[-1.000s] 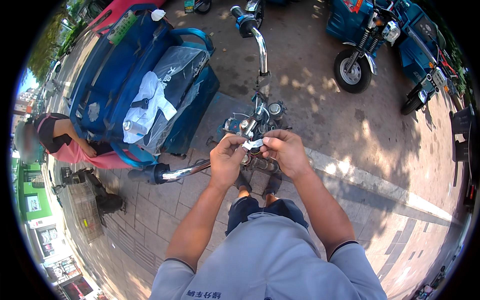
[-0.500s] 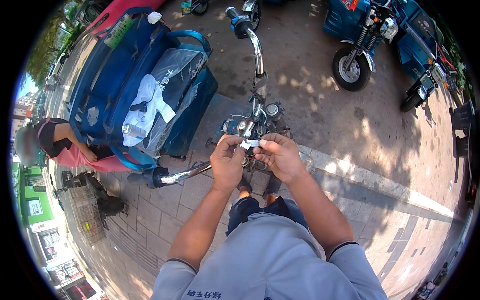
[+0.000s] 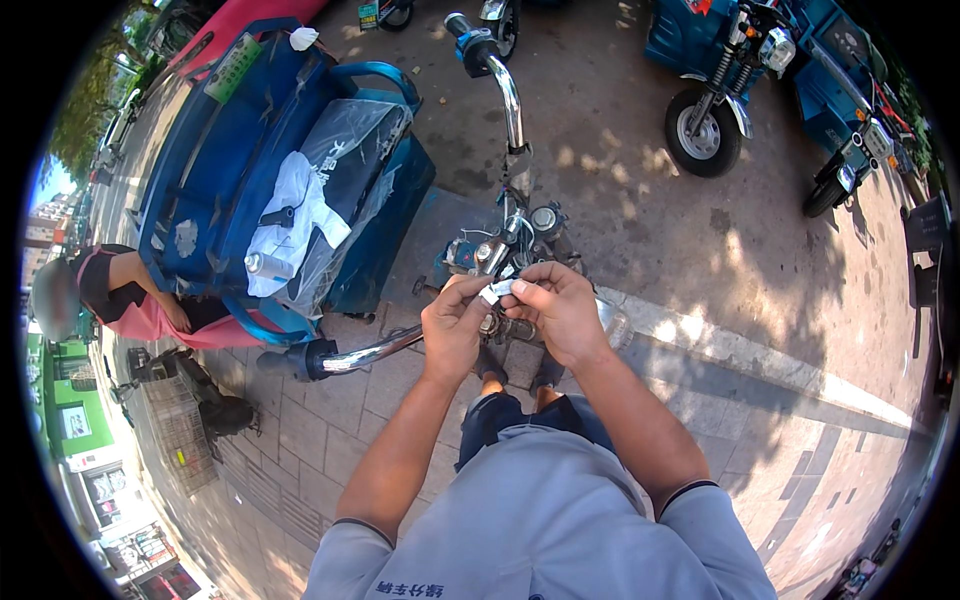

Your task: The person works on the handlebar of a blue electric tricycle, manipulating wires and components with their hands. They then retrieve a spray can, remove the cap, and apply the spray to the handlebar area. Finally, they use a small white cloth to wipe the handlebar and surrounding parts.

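Between both hands is a small white piece (image 3: 497, 291) that looks like a plastic wire connector; its details are too small to make out. My left hand (image 3: 455, 330) pinches its left side between thumb and fingertips. From the right, my right hand (image 3: 570, 318) grips the other side the same way, with the lower fingers curled. Both hands are just on my side of the uncovered steering head (image 3: 515, 235), where thin wires and round fittings show. Chrome handlebars (image 3: 378, 349) stretch from there toward the lower left and the top.
A blue tricycle body (image 3: 385, 225) stands at left, carrying a white cloth (image 3: 290, 215), a black tool and a spray can (image 3: 268, 266). A seated person (image 3: 150, 300) is beside it. Other tricycles (image 3: 705, 130) are parked at upper right. A wire basket (image 3: 180, 430) sits lower left.
The white piece has tilted slightly between my fingers, and my right fingertips have shifted a little. Both hands keep their pinch in nearly the same place.
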